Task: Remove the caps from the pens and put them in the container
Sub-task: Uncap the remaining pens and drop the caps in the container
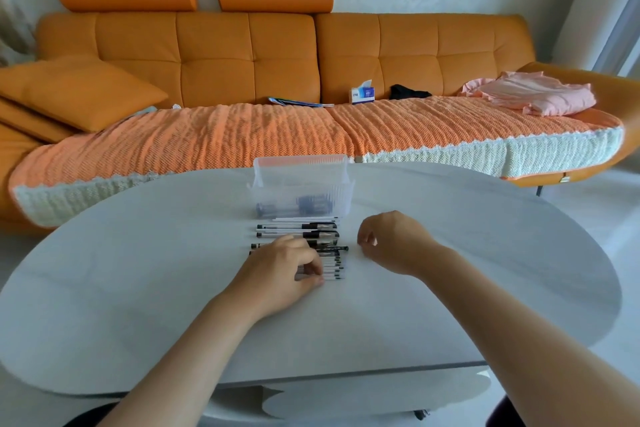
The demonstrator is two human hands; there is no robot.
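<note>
Several white pens with black caps (304, 235) lie side by side in a row on the white table (485, 253). Just behind them stands a clear plastic container (301, 184) with several dark pieces inside. My left hand (280, 274) lies over the near end of the row, its fingers and thumb pinching the nearest pen (332, 277). My right hand (391, 243) hovers to the right of the row with fingers loosely curled and nothing visible in it.
An orange sofa (242, 52) with a knitted cover runs along the far side of the table. On it lie a tissue box (362, 94), a booklet, a dark item and folded pink cloth (533, 97). The table's rounded edge is close on my side.
</note>
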